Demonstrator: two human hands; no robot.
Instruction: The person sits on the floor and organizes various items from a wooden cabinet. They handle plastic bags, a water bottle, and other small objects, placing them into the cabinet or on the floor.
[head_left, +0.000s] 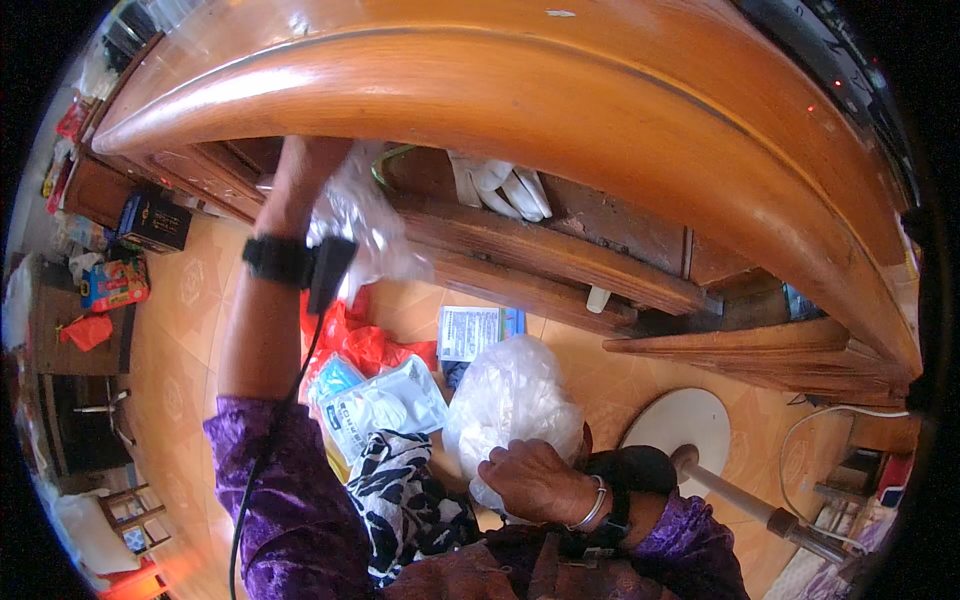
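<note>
My left hand (311, 169) reaches into the cupboard under the rounded wooden edge, which hides its fingers. Against it hangs a crumpled clear plastic bag (360, 225); whether the fingers grip it cannot be seen. Low in front of me, my right hand (529, 480) is closed on a bulging translucent plastic bag (514, 390) with pale contents. White gloves (510, 191) lie inside the cupboard, right of my left hand. On the floor below are a red plastic bag (345, 337), a white packet with printing (386, 405) and a printed box (470, 332).
Above the cupboard spans a glossy wooden top (480, 82). A cupboard door (750, 349) stands ajar at right, near a round white stand base (679, 435) with a pole. Black-and-white patterned cloth (405, 495) lies close to me. A dark box (154, 221) sits at left.
</note>
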